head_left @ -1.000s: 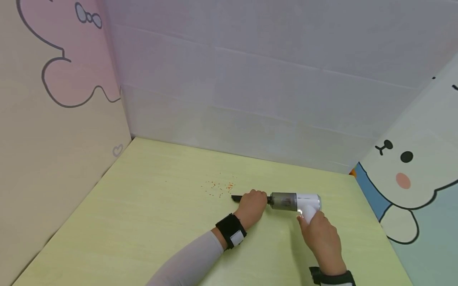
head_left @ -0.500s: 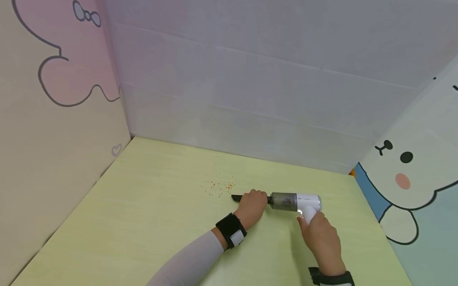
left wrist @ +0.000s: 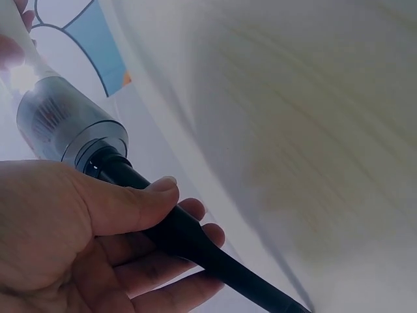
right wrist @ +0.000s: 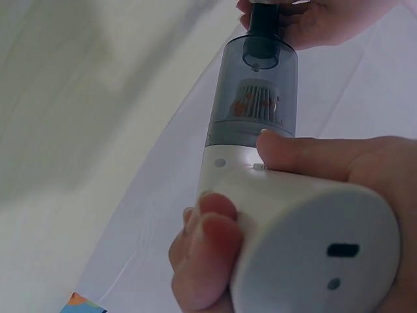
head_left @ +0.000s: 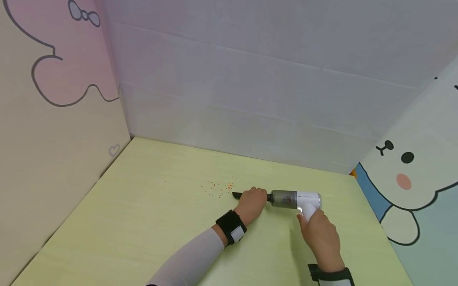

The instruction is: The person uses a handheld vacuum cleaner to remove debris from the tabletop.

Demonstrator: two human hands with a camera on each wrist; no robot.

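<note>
A white handheld vacuum cleaner (head_left: 308, 197) with a smoky see-through dust cup (head_left: 284, 199) lies level across the view, nozzle pointing left. My left hand (head_left: 251, 203) grips its black crevice nozzle (left wrist: 179, 231); in the left wrist view the thumb lies on top and the fingers curl beneath. My right hand (head_left: 321, 238) holds the white handle (right wrist: 260, 215), thumb beside a small button near the dust cup. Orange bits show by the pleated filter (right wrist: 257, 101) inside the cup. The nozzle's tip ends just short of scattered orange crumbs (head_left: 229, 186) on the table.
The pale yellow-green table (head_left: 143, 222) is enclosed by a plain whitish back wall (head_left: 250, 87), a left wall (head_left: 64, 159) with a pink cartoon shape, and a right wall (head_left: 429, 222) with a cartoon animal. More specks lie thinly spread left of the crumbs.
Both hands and the vacuum cleaner have shifted very slightly toward the back wall in the head view. The grips are unchanged, and the crumbs look the same.
</note>
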